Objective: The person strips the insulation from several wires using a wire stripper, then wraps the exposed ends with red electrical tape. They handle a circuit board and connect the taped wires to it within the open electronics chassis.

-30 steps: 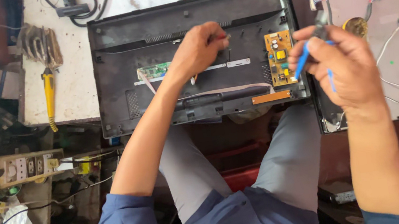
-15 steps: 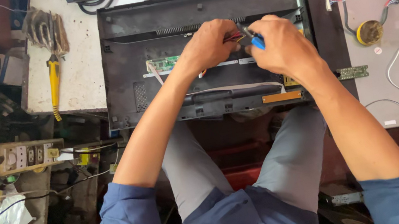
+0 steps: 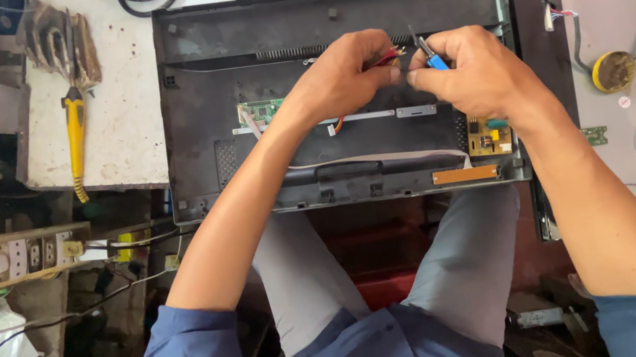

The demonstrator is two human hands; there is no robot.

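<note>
Cluttered white workbench (image 3: 136,138) seen from above, with a black monitor back shell (image 3: 251,180) lying open across its edge, over the person's lap. Both hands meet above the shell's upper middle. Left hand (image 3: 340,74) is closed, pinching a bundle of red wires (image 3: 390,54) between fingers and thumb. Right hand (image 3: 470,72) is curled shut around a blue-handled tool (image 3: 433,59), its tip just beside the wires. Small green circuit board (image 3: 264,111) sits left of the hands, a yellow circuit board (image 3: 490,136) below the right hand. Yellow-handled pliers (image 3: 76,131) lie on the bench at left.
</note>
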